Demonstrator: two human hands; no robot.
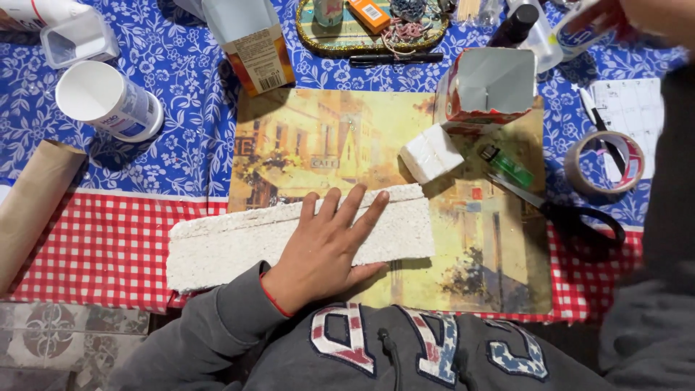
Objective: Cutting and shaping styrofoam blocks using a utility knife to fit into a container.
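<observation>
My left hand lies spread flat on the white foam slab at centre frame, pinning it to the counter. My right hand, upper right, reaches toward clutter; I cannot tell its grip.

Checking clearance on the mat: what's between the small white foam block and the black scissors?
In the head view, a green lighter lies between the small white foam block and the black scissors, on the picture placemat.

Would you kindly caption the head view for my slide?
Left hand pressed flat on a white foam slab atop a picture placemat; scissors lie nearby.
</observation>
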